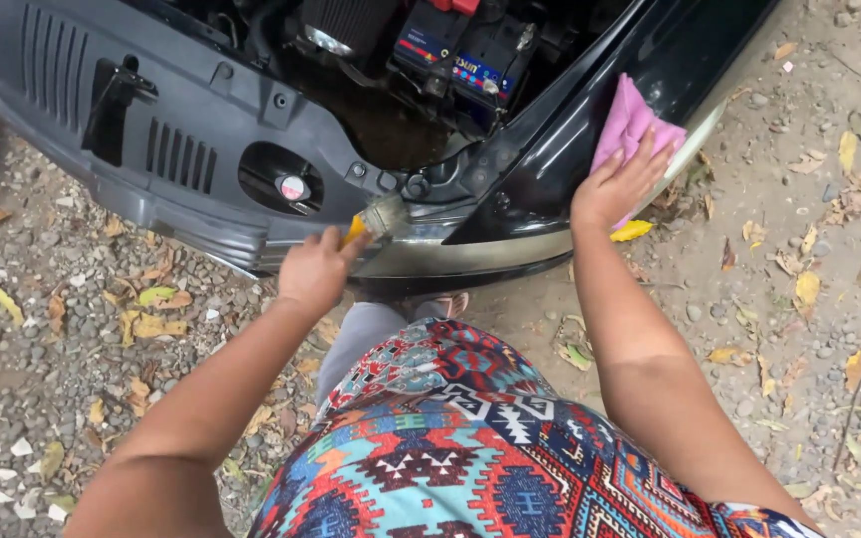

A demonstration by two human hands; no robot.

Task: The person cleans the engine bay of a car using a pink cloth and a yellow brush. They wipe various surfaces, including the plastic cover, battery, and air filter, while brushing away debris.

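Head view: paintbrush (376,221), yellow handle, bristles against the headlight (470,249) of a dark car (560,139); grasped in the clenched left hand (316,271). Pink cloth (628,125), pressed flat on the fender beneath the open-palmed right hand (618,184). Beyond both hands: open engine bay with battery (450,50). Below the hands: gravel ground (72,329) with dry leaves.
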